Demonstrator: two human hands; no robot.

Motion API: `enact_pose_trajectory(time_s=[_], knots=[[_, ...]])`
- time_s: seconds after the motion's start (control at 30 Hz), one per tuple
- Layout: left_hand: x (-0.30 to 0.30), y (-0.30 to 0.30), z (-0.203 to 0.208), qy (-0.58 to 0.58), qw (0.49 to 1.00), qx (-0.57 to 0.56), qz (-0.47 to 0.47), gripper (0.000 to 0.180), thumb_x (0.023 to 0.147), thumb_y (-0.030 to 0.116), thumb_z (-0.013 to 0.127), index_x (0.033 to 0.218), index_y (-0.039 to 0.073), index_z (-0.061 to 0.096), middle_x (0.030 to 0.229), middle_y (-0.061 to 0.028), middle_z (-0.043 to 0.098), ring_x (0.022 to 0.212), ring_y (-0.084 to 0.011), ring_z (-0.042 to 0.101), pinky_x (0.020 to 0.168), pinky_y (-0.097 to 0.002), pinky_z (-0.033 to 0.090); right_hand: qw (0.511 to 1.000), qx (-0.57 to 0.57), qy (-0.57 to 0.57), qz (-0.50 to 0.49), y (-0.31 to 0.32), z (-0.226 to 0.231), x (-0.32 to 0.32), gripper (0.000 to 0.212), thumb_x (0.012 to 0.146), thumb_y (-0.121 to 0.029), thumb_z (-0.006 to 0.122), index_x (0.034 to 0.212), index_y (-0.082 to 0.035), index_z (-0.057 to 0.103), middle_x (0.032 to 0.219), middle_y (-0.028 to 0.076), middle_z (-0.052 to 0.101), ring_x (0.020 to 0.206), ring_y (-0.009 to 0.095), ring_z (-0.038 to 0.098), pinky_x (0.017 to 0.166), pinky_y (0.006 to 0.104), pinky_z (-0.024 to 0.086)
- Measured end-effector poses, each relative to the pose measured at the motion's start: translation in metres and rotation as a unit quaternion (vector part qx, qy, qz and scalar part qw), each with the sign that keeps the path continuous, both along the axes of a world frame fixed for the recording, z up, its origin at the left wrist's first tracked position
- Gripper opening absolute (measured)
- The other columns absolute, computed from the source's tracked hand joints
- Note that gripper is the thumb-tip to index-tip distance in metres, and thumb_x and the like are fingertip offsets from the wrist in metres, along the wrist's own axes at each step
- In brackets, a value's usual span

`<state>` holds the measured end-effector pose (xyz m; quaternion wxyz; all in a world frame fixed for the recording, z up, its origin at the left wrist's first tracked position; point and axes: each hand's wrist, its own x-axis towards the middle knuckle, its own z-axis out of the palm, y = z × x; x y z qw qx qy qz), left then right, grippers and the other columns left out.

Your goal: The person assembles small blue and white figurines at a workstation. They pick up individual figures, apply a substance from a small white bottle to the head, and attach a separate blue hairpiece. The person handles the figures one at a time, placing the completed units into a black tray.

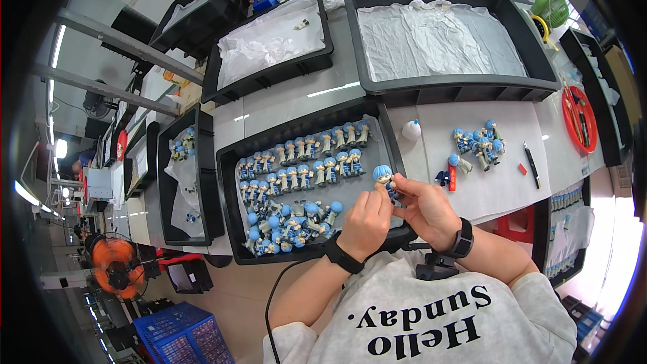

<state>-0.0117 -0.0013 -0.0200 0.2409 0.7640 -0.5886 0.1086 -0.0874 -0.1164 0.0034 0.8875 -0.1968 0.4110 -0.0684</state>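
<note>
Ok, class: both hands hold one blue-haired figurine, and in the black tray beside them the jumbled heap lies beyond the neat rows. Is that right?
No: the head view shows the jumbled heap of figurines in that black tray on the near side of the neat rows.

Both hands (368, 221) on blue-haired figurine (383, 174); similar figurines (292, 176) in black tray (226, 195).

This is a factory workshop: identical blue-haired figurines (292, 179) line a black tray (230, 226) among other trays (458, 89), with a blue crate (178, 337) and orange fan (118, 274).
</note>
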Motion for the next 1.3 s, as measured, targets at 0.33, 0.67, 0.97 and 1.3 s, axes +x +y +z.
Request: enact_pose_trajectory(time_s=[0.33, 0.67, 0.97, 1.3], knots=[[0.0013, 0.0005, -0.0003, 0.003, 1.000, -0.009, -0.003, 0.031, 0.070, -0.001, 0.063, 0.097, -0.014, 0.057, 0.068, -0.0099, 0.049, 0.059, -0.0224, 0.050, 0.050, -0.0307, 0.044, 0.999, 0.008, -0.018, -0.026, 0.0016, -0.0033, -0.0022, 0.007, 0.081, -0.006, 0.058, 0.079, 0.000, 0.057, 0.076, 0.003, 0.053, 0.071, 0.012, 0.049, 0.072, 0.0357, 0.046], [0.0033, 0.0000, 0.0008, 0.000, 1.000, -0.028, -0.010, 0.031, 0.070, -0.001, 0.063, 0.097, -0.014, 0.057, 0.067, -0.0093, 0.049, 0.058, -0.0222, 0.050, 0.049, -0.0307, 0.043, 0.999, -0.030, -0.026, -0.011, 0.0028, -0.0034, -0.0043, 0.011, 0.080, -0.006, 0.061, 0.083, 0.004, 0.063, 0.070, 0.000, 0.049, 0.067, 0.009, 0.046, 0.070, 0.0336, 0.045], [0.0046, 0.0000, -0.0004, -0.002, 0.999, -0.034, -0.013, 0.031, 0.069, -0.002, 0.063, 0.097, -0.014, 0.057, 0.067, -0.0098, 0.049, 0.057, -0.0222, 0.050, 0.050, -0.0306, 0.043, 0.999, -0.027, -0.025, -0.012, 0.0028, -0.0021, -0.0045, 0.011, 0.080, -0.006, 0.061, 0.084, 0.004, 0.063, 0.069, -0.001, 0.048, 0.066, 0.008, 0.046, 0.070, 0.0339, 0.045], [0.0048, -0.0007, -0.0017, -0.003, 0.999, -0.038, -0.010, 0.031, 0.069, -0.002, 0.063, 0.098, -0.013, 0.057, 0.067, -0.0102, 0.050, 0.056, -0.0224, 0.050, 0.048, -0.0304, 0.043, 0.999, -0.019, -0.030, -0.017, 0.0021, -0.0051, -0.0046, 0.010, 0.081, -0.006, 0.061, 0.080, 0.003, 0.062, 0.067, -0.002, 0.046, 0.065, 0.008, 0.045, 0.070, 0.0343, 0.045]])
